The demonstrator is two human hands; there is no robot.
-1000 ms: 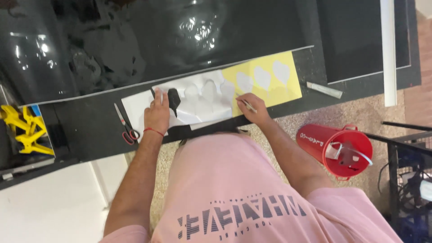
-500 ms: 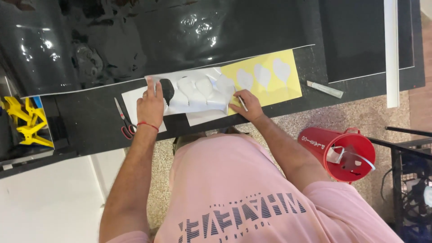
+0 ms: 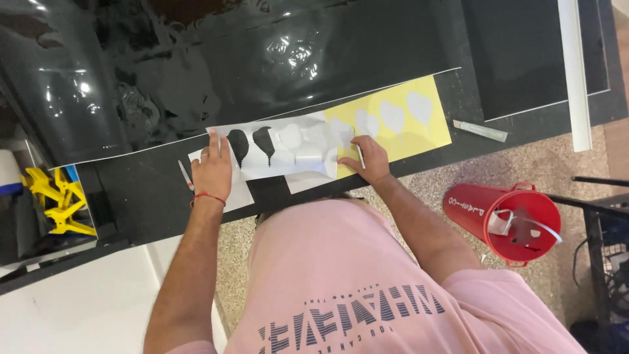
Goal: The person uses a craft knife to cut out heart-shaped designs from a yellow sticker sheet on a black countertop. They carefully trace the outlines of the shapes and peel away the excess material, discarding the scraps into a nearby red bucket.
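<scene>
Left hand (image 3: 211, 172) slid left; thin tool (image 3: 359, 154) points away from person.

The left hand (image 3: 211, 172) presses a white sheet (image 3: 288, 152) with 2 black shapes; the right hand (image 3: 368, 160) grips a thin tool (image 3: 358, 152).

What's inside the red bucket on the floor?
The red bucket lies tipped toward the camera. Inside, pale strips or scraps rest against its red inner wall. What lies deeper, under those scraps, is covered, so I cannot tell.
</scene>
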